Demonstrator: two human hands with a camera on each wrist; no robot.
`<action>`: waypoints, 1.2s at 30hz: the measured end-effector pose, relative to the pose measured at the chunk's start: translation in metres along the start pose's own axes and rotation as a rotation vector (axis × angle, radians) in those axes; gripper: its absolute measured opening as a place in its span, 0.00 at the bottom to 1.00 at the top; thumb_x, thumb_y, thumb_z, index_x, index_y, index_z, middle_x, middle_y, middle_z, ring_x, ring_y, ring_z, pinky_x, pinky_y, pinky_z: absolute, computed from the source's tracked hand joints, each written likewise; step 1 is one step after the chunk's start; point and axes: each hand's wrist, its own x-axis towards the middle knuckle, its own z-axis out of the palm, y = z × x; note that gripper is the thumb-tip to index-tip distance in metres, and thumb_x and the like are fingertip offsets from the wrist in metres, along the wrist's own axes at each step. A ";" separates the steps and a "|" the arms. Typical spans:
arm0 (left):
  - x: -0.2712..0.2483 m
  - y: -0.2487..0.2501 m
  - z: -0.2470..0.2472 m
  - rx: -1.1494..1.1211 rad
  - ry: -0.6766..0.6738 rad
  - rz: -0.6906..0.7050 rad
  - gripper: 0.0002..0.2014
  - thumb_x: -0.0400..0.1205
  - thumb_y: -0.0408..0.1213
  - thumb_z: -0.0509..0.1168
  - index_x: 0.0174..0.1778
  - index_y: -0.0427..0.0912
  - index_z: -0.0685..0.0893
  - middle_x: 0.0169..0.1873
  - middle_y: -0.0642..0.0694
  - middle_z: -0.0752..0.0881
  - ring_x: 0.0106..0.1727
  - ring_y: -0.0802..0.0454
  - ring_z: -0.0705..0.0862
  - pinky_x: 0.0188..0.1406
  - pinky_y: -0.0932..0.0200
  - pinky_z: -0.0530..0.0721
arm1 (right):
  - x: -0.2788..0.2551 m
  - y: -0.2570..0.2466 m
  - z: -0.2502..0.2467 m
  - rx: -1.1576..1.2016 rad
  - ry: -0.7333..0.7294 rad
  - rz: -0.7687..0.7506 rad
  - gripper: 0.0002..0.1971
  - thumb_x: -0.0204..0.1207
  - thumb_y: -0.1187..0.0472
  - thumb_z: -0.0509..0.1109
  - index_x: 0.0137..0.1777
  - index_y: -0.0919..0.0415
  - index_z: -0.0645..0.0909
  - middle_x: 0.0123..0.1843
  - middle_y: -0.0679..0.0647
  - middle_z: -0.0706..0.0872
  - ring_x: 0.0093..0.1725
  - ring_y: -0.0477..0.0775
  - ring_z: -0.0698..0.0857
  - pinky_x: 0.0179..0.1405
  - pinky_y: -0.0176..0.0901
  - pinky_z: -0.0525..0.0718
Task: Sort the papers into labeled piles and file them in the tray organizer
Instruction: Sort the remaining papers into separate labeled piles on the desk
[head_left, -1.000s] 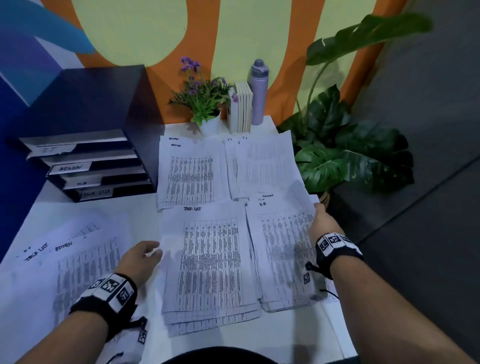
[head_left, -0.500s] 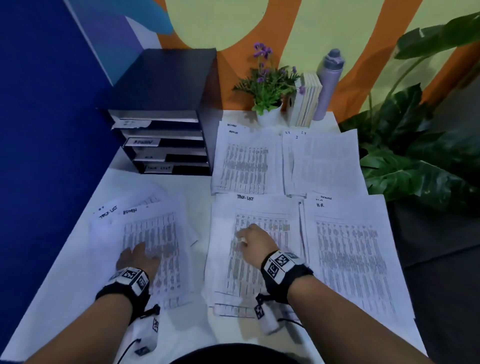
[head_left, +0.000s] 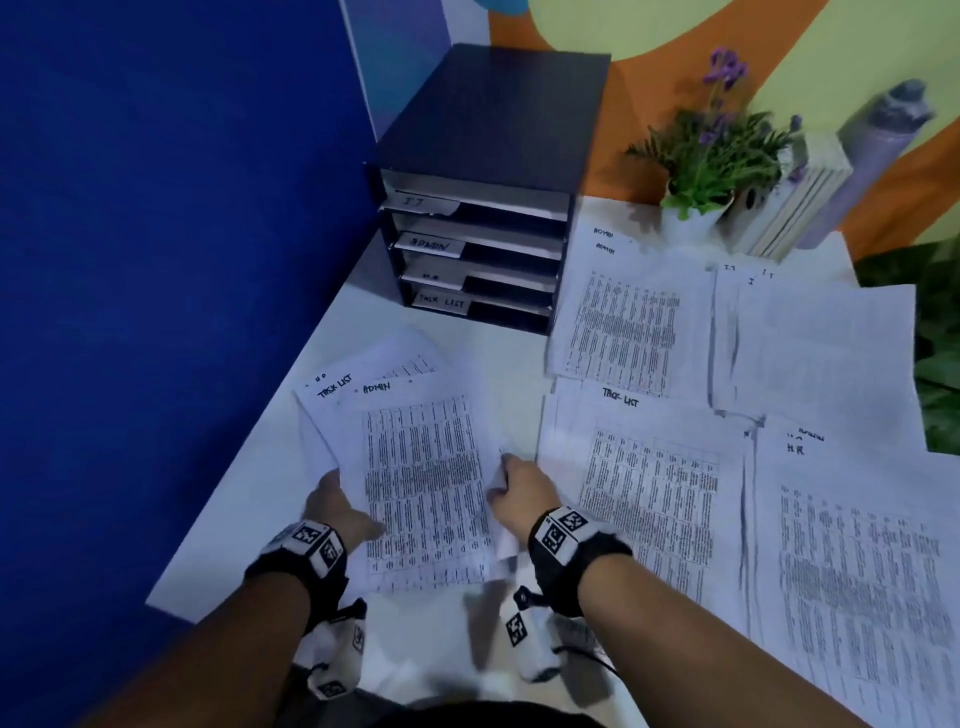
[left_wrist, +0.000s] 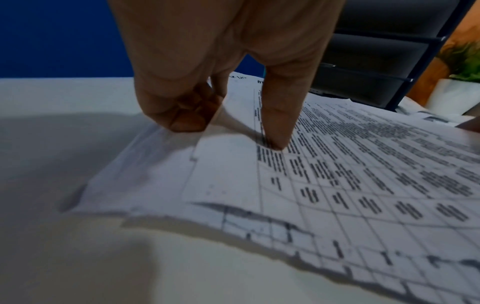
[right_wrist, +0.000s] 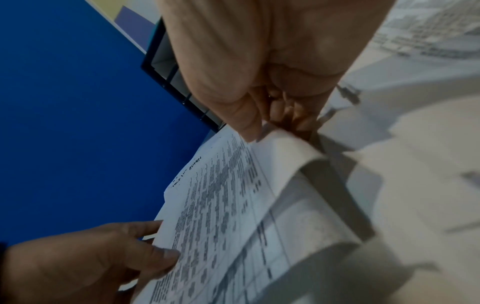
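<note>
An unsorted stack of printed sheets (head_left: 423, 483) lies at the table's left, its top sheet marked ADMIN. My left hand (head_left: 343, 506) grips the stack's left edge, thumb pressing on top (left_wrist: 275, 131) and fingers curled beneath. My right hand (head_left: 511, 480) pinches the right edge of the top ADMIN sheet (right_wrist: 283, 148), which curls upward. To the right lie sorted piles: ADMIN (head_left: 628, 322), IT (head_left: 815, 348), TASK LIST (head_left: 649, 488) and HR (head_left: 857, 582). The black tray organizer (head_left: 488, 119) stands at the back, with shelves labeled IT, ADMIN, HR and TASK LIST.
A blue wall panel (head_left: 182, 260) borders the table's left edge. At the back right stand a potted purple-flower plant (head_left: 711, 156), some books (head_left: 800, 202) and a grey bottle (head_left: 883, 150). Large green leaves (head_left: 935, 364) hang past the right edge.
My right hand left the HR pile, crossed the TASK LIST pile and now pinches the unsorted stack's top sheet. My left hand shifted to the stack's left edge. The view swung left.
</note>
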 end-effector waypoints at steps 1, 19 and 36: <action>0.000 0.000 0.002 -0.050 0.006 0.024 0.50 0.66 0.37 0.82 0.81 0.38 0.61 0.72 0.38 0.74 0.70 0.40 0.76 0.69 0.48 0.77 | 0.000 -0.002 0.002 0.047 -0.006 0.023 0.28 0.80 0.61 0.67 0.78 0.63 0.65 0.72 0.61 0.78 0.70 0.61 0.79 0.67 0.44 0.76; 0.005 0.015 -0.012 -0.203 -0.031 0.043 0.56 0.68 0.31 0.81 0.84 0.49 0.51 0.80 0.38 0.65 0.74 0.41 0.74 0.71 0.51 0.74 | -0.005 -0.007 0.007 -0.210 -0.074 -0.041 0.16 0.81 0.59 0.62 0.67 0.63 0.75 0.66 0.60 0.71 0.59 0.60 0.80 0.56 0.43 0.77; -0.046 0.042 -0.050 -0.553 0.022 0.374 0.10 0.77 0.41 0.74 0.52 0.47 0.86 0.49 0.51 0.89 0.53 0.52 0.86 0.55 0.57 0.78 | -0.006 -0.016 -0.069 0.348 0.119 -0.161 0.37 0.80 0.48 0.68 0.83 0.53 0.54 0.79 0.52 0.64 0.79 0.54 0.67 0.75 0.44 0.65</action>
